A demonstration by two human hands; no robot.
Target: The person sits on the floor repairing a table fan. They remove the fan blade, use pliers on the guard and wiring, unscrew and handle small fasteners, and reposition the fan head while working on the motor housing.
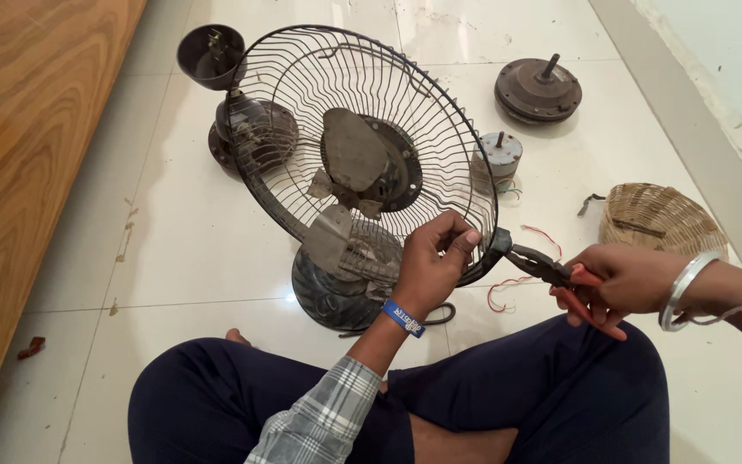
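Observation:
A table fan with a round wire guard (362,137) stands tilted on the tiled floor in front of my crossed legs. Grey blades (349,155) show through the wires. My left hand (431,258) grips the lower right rim of the guard. My right hand (624,279) holds red-handled pliers (551,273), and their jaws bite on a dark clip at the guard's rim (500,242). The fan's round dark base (332,296) sits under the guard.
Two loose fan motors (538,88) (498,155) lie on the floor behind. A woven basket (659,219) lies at the right, thin red wires (517,288) near my knee. Another dark fan part (212,56) stands at back left. A wooden panel (19,172) borders the left.

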